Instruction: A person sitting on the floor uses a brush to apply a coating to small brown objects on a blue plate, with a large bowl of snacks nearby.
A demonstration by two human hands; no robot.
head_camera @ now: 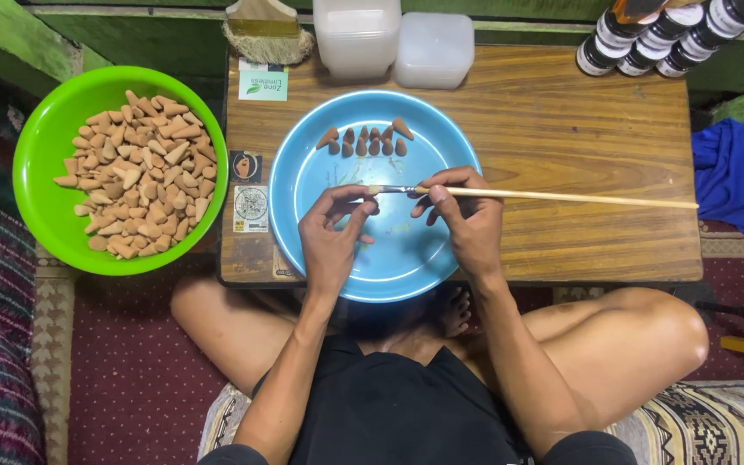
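Over the low wooden desk (561,129), in the head view, we see both hands meeting above a blue plate (303,185). The right hand (467,220) is pinched shut on a long thin paintbrush (553,196), its wooden handle running out to the right and its bristles pointing left. The left hand (331,237) has its fingers drawn together just at the brush tip; it seems to pinch something small there, but we cannot make out what. Along the far side of the plate lies a short row of brown clay cones (368,139), and well to the left a green bowl (32,172) holds a heap of the same cones, unpainted. Paint bottles (647,39) and clear plastic tubs (432,47) stand at the desk's far edge.

We judge the main risk to be the long handle: a swing could sweep toward the bottles. A loose pinch on the left could also drop the small piece onto the finished row and scatter it.
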